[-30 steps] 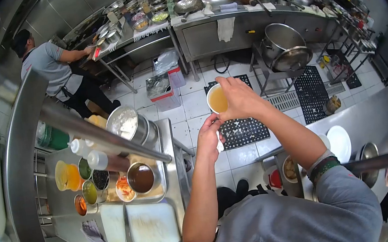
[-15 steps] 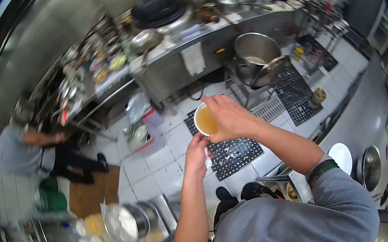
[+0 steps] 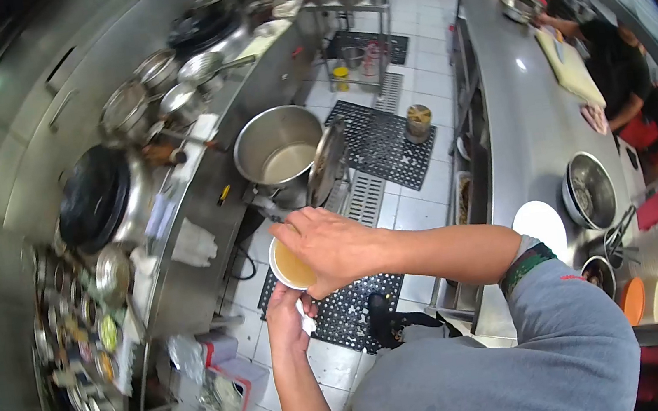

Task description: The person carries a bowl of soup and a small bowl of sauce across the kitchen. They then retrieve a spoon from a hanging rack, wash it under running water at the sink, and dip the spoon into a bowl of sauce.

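Observation:
A white-rimmed bowl (image 3: 293,268) of cloudy yellow-brown liquid is at the middle of the head view. My right hand (image 3: 326,247) grips it from above and the right side, with its fingers over the far rim. Below the bowl, my left hand (image 3: 286,315) has its fingertips at the near edge and a crumpled white cloth or tissue (image 3: 307,321) between its fingers. Just beyond my hands stands a large steel pot (image 3: 278,146) with pale liquid at its bottom, and a metal lid (image 3: 327,164) leans at its right side.
Woks and pans line the stove counter (image 3: 227,94) on the left. A long steel counter (image 3: 510,98) runs along the right, bearing a white plate (image 3: 539,225) and a metal bowl (image 3: 589,190). Behind it is another person (image 3: 618,67). Black perforated mats (image 3: 387,140) lie on the floor.
The view has turned to the right, bringing the large pot and right counter closer to the middle. Both hands still have the bowl, and the person at the left has mostly left the view.

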{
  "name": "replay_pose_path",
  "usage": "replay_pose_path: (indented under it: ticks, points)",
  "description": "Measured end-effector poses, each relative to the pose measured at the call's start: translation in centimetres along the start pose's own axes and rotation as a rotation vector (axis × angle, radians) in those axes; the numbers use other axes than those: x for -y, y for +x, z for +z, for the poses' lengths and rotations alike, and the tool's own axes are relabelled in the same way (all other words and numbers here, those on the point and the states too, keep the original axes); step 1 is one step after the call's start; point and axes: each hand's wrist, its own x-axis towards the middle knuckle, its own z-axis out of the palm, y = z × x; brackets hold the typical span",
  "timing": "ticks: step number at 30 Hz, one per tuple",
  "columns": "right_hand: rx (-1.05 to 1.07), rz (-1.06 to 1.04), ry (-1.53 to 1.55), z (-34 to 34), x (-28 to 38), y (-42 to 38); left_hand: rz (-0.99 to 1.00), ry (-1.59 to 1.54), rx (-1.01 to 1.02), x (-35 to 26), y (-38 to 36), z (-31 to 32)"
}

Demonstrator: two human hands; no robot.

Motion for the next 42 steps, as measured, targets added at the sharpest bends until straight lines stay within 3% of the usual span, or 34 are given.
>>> replay_pose_path:
  ticks: [10,24,30,42]
  points:
    - [-0.13,0.311,-0.084,-5.1,-11.9,0.0,-0.194,0.099,0.306,-2.1,14.2,9.0]
    - [-0.366,0.768,-0.235,-11.9,-23.2,-2.9,-0.469,0.195,0.776,-2.8,28.6,24.2]
    - [-0.416,0.929,-0.322,-14.1,-28.8,-4.7,-0.653,0.136,0.876,-0.1,33.5,30.1]
    - [-0.445,1.099,-0.335,-21.1,-41.7,-8.7,-0.675,0.183,0.982,3.7,42.4,45.2]
